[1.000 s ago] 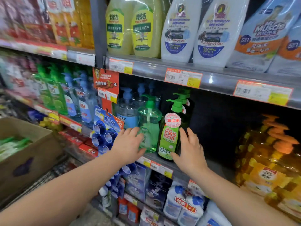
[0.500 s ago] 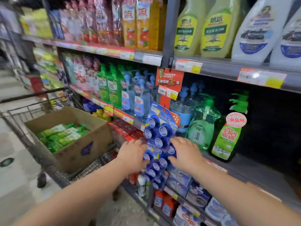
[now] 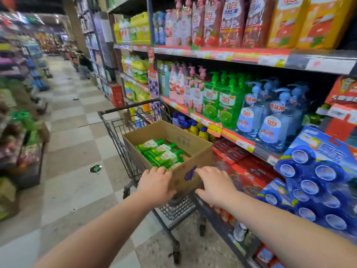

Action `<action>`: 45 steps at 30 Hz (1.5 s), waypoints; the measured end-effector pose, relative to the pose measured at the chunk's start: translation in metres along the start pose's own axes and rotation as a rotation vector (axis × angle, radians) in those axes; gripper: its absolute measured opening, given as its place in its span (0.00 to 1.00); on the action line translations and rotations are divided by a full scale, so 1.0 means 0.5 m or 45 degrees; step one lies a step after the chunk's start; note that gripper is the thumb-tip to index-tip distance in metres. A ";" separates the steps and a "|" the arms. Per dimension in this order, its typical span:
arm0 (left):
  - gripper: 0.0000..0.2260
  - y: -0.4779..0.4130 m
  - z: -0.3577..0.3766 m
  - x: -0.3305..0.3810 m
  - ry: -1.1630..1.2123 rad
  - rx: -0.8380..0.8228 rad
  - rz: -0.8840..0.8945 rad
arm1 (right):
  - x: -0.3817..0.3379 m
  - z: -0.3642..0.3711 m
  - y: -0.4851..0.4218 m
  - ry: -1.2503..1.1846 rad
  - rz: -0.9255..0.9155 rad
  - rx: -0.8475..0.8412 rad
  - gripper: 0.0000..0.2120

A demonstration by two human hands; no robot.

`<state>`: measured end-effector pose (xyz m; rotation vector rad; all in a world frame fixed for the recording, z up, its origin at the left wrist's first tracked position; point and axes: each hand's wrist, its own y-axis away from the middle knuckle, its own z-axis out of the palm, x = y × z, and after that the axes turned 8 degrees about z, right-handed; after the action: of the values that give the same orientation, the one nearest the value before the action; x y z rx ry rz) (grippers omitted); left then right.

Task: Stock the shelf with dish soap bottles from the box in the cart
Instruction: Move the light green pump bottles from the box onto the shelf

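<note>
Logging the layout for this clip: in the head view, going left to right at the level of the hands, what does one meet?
Round floor cover → left hand → right hand → red boxes → blue pack of round blocks.

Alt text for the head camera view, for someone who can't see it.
The left hand and right hand reach to the near edge of a cardboard box of green dish soap bottles in a shopping cart beside stocked shelves.
</note>
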<state>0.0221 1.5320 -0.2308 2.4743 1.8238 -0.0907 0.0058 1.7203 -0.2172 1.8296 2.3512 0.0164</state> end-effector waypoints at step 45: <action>0.32 -0.781 0.336 -0.591 0.112 -0.795 0.291 | -0.074 0.205 -0.902 -0.280 0.605 -0.537 0.28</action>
<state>-0.4398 1.3513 -0.3799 2.2180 1.3029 0.5217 -0.4055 1.5625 -0.3627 1.9911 1.5762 0.3233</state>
